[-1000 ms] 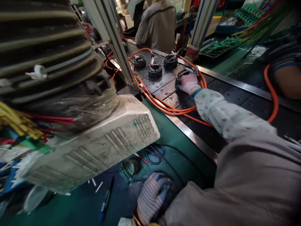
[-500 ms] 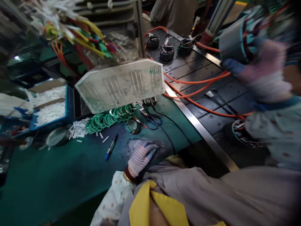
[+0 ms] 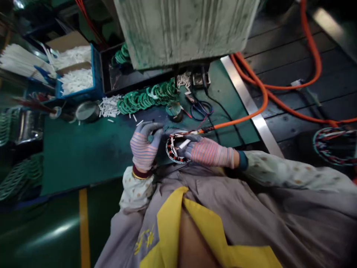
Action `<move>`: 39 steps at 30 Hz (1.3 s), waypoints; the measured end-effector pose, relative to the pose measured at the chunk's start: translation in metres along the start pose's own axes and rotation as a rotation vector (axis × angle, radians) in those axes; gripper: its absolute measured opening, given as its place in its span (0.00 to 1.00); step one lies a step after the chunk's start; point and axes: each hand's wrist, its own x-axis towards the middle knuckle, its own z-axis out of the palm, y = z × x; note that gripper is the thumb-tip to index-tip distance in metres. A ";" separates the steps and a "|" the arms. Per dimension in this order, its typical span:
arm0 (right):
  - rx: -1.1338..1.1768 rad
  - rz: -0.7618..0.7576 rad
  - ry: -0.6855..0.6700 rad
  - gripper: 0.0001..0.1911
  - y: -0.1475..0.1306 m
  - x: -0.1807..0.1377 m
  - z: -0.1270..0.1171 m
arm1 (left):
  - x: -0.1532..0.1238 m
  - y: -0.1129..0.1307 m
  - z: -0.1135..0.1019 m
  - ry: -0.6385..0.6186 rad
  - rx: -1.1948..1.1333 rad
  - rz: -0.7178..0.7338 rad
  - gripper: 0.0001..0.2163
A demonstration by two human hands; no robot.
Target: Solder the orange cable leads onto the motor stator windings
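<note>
- Stator (image 3: 173, 149) with copper windings lies on the green tabletop (image 3: 83, 156), right under the right hand (image 3: 209, 152) and just beside the left hand (image 3: 143, 146).
- Right fingers (image 3: 190, 142) are curled over the stator's rim and hold it down; a small white strip shows between them and the windings.
- Left fingers (image 3: 153, 128) are bent, tips close to the stator's left edge. Whether they pinch anything I cannot tell.
- Coloured lead wires (image 3: 192, 132) run out from the stator just past the right fingertips and meet the orange cable (image 3: 262, 93).
- Judged from this, the piece is placed and steadied, but the leads look loose and unbundled, so the work on it seems to be at an early stage.
- Beyond both sets of fingertips: blue-handled scissors (image 3: 201, 109), a small round tin (image 3: 174, 110) and a row of green rings (image 3: 145, 98).
- Farther out past the left fingers: loose white sleeves (image 3: 108, 106), none of them on the stator as far as I can see.
- Well to the right of the right fingers lies a second stator (image 3: 331, 145), apart from both hands.
</note>
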 end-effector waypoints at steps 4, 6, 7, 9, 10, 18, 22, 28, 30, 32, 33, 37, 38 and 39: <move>0.068 -0.290 0.091 0.19 -0.007 -0.030 -0.028 | -0.020 0.006 -0.012 -0.073 -0.024 -0.095 0.08; -0.021 -0.234 0.248 0.20 -0.005 -0.051 -0.060 | -0.024 0.014 -0.023 -0.102 -0.017 -0.131 0.10; -0.163 -0.150 0.286 0.20 -0.001 -0.058 -0.073 | -0.022 0.019 -0.028 -0.121 -0.004 -0.123 0.12; -0.443 0.091 0.192 0.23 0.010 -0.063 -0.088 | -0.012 0.033 -0.032 -0.189 0.058 -0.048 0.14; -0.549 0.217 0.107 0.25 0.015 -0.061 -0.090 | -0.005 0.039 -0.030 -0.250 0.111 0.007 0.15; -0.635 0.407 0.083 0.25 -0.040 -0.015 -0.109 | 0.044 0.043 0.030 -0.746 0.343 0.298 0.14; -0.574 0.391 0.071 0.30 -0.058 -0.002 -0.110 | 0.056 0.035 0.041 -0.710 0.384 0.136 0.13; -0.637 0.473 0.004 0.28 -0.023 -0.030 -0.087 | 0.090 0.007 0.034 -0.983 -0.111 -0.116 0.24; -0.667 0.432 0.023 0.25 -0.021 -0.038 -0.086 | 0.092 -0.001 0.036 -0.974 -0.253 -0.134 0.29; -0.683 0.402 0.078 0.21 -0.019 -0.042 -0.078 | 0.082 -0.004 0.039 -0.883 -0.254 -0.105 0.32; -0.674 0.404 0.092 0.20 -0.016 -0.043 -0.070 | 0.073 -0.004 0.041 -0.813 -0.221 -0.074 0.32; -0.470 0.502 0.141 0.21 0.015 -0.042 -0.019 | 0.041 -0.004 0.044 -0.545 -0.049 0.043 0.23; -0.371 0.501 0.193 0.24 0.022 -0.040 -0.009 | 0.038 -0.004 0.043 -0.517 -0.023 0.058 0.20; -0.251 0.472 0.260 0.27 0.027 -0.037 -0.001 | 0.037 -0.003 0.041 -0.506 -0.006 0.073 0.18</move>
